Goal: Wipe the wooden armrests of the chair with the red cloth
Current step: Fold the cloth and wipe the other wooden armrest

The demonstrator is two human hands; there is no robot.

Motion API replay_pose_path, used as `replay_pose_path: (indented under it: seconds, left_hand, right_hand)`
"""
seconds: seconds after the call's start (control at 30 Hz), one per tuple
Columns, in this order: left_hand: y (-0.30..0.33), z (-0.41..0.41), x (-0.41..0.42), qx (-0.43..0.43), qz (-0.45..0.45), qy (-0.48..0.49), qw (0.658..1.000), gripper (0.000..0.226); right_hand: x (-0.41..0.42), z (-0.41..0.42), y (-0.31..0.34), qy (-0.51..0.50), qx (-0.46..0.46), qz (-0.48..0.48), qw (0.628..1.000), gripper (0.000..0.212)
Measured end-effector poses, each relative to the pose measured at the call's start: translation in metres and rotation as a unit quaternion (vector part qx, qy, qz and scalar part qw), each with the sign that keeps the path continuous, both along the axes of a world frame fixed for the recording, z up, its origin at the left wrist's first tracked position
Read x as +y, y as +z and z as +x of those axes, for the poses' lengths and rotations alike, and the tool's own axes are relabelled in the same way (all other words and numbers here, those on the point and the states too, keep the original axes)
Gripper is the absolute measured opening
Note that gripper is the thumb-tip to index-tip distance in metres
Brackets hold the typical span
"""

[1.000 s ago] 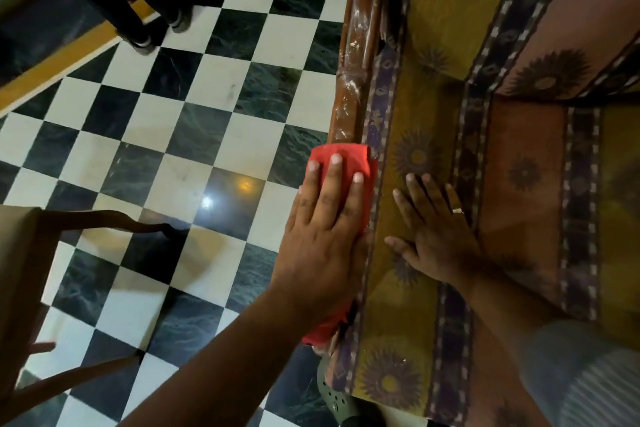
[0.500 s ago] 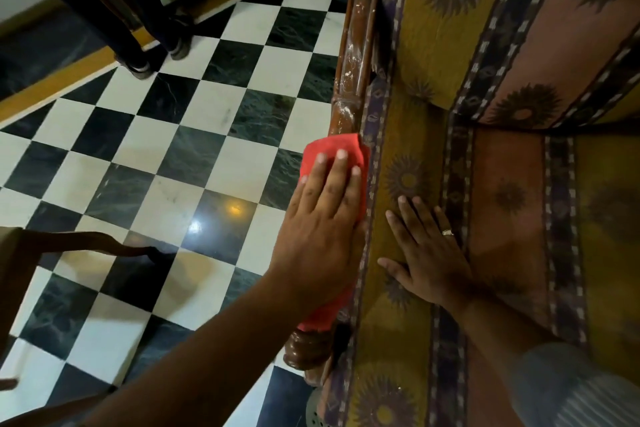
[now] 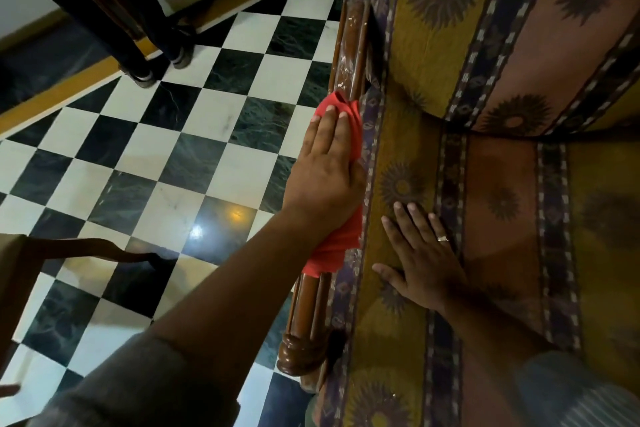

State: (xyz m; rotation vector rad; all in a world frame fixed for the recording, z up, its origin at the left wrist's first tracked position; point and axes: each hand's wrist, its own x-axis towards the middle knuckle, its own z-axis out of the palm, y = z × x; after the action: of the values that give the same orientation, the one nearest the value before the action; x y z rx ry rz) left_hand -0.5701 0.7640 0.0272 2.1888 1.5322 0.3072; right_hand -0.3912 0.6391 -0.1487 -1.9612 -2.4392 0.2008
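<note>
The chair's wooden armrest (image 3: pixel 349 45) runs from the top of the head view down to its rounded front knob (image 3: pixel 302 350). A red cloth (image 3: pixel 337 248) lies draped over the middle of the rail. My left hand (image 3: pixel 325 166) presses flat on the cloth, fingers pointing along the rail toward the chair's back. Cloth shows beyond the fingertips and below the wrist. My right hand (image 3: pixel 426 253), wearing a ring, rests palm down with fingers spread on the patterned seat cushion (image 3: pixel 502 211), just right of the armrest.
A black-and-white checkered floor (image 3: pixel 194 149) lies left of the chair. Dark furniture legs (image 3: pixel 138 55) stand at the upper left. Another chair's wooden arm (image 3: pixel 86 248) reaches in at the lower left. The patterned back cushion (image 3: pixel 485 28) rises at the upper right.
My left hand has slid the red cloth along the armrest toward the chair's back, uncovering the front knob. My right hand stays flat on the seat.
</note>
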Motion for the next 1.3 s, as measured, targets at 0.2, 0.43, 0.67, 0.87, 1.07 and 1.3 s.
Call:
replay_pose_path:
  seconds: [0.2, 0.43, 0.67, 0.87, 1.07, 1.3]
  left_hand:
    - [-0.001, -0.001, -0.004, 0.073, 0.045, -0.031, 0.996, 0.069]
    - [-0.002, 0.008, -0.001, 0.126, 0.049, -0.033, 0.99, 0.065]
    - [0.004, 0.022, 0.047, 0.098, 0.049, -0.037, 0.993, 0.069]
    - [0.001, 0.035, 0.083, 0.064, 0.035, 0.044, 0.996, 0.067]
    - [0.004, 0.033, 0.089, 0.161, 0.079, -0.086, 0.98, 0.068]
    - [0.015, 0.064, 0.173, 0.112, 0.052, -0.028, 0.992, 0.068]
  right_hand:
    - [0.026, 0.015, 0.005, 0.058, 0.012, -0.009, 0.998, 0.1]
    - [0.109, 0.04, 0.013, 0.076, 0.006, -0.022, 0.997, 0.11]
    - [0.109, 0.038, 0.014, 0.075, 0.014, -0.026, 0.997, 0.11]
    - [0.111, 0.037, 0.019, 0.065, 0.023, -0.047, 0.997, 0.109]
    - [0.111, 0.037, 0.02, 0.067, 0.02, -0.045, 0.997, 0.108]
    - [0.111, 0.036, 0.019, 0.063, 0.017, -0.054, 0.996, 0.107]
